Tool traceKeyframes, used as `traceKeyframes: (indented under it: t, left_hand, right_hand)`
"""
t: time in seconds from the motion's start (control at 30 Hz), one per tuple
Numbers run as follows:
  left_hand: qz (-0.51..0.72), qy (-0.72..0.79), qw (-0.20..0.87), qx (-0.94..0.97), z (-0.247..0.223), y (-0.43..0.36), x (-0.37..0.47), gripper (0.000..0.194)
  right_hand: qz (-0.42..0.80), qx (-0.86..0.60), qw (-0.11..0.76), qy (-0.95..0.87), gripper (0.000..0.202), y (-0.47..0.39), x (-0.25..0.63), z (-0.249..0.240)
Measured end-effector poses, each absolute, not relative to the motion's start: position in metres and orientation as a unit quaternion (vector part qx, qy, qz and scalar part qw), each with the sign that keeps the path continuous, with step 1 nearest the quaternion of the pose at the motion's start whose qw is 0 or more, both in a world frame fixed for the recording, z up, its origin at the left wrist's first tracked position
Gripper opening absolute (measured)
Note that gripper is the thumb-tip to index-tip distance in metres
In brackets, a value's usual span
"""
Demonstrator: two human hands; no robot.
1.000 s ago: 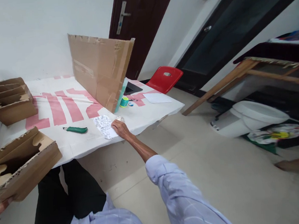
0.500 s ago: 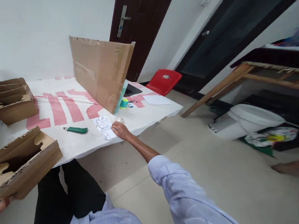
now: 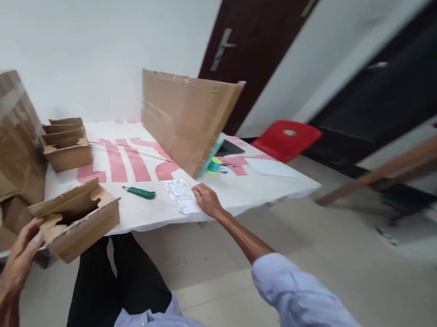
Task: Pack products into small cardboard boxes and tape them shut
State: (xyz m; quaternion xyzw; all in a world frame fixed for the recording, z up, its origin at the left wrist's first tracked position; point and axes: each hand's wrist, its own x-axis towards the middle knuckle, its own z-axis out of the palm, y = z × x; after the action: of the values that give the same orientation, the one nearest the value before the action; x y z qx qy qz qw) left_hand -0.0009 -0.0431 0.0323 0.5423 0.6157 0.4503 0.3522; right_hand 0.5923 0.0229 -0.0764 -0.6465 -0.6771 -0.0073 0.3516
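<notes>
My left hand (image 3: 25, 249) grips the left end of an open cardboard box (image 3: 91, 231), tilted at the table's front edge. Its inside is dark, with a bit of red barely showing. My right hand (image 3: 207, 199) rests on the table at the right edge of a white sheet with dark printed drawings (image 3: 181, 195). Its fingers are curled together, and what lies in or under them is hidden. Left of the sheet lies a green utility knife (image 3: 140, 192).
A large cardboard panel (image 3: 188, 118) stands on the white-and-pink covered table (image 3: 139, 215). Beside it are a green-yellow tape roll (image 3: 214, 165) and white paper (image 3: 272, 167). Small open boxes (image 3: 68, 155) and a big carton (image 3: 2, 135) stand left. A red chair (image 3: 287, 140) is behind.
My view has swung left, bringing the big carton and more of my left hand into sight. A clear crumpled piece beside my right hand no longer shows.
</notes>
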Motion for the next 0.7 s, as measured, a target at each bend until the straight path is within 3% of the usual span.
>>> traceKeyframes:
  t: [0.17,0.37,0.53,0.7]
  left_hand:
    - [0.444,0.573,0.380,0.575,0.027,-0.049,0.011,0.103]
    - [0.411,0.545,0.371,0.630,0.016,-0.060,0.005,0.111]
    - [0.402,0.519,0.378,0.653,0.016,-0.061,0.002,0.111]
    - [0.401,0.506,0.398,0.652,0.012,-0.054,0.001,0.118]
  right_hand:
    - [-0.004,-0.520,0.436,-0.735,0.021,0.030,0.517,-0.030]
    - [0.046,-0.356,0.446,-0.820,0.017,0.013,0.404,0.041]
    - [0.085,-0.270,0.346,-0.895,0.017,0.013,0.344,0.064]
    - [0.090,-0.279,0.114,-0.949,0.017,0.026,0.290,0.069]
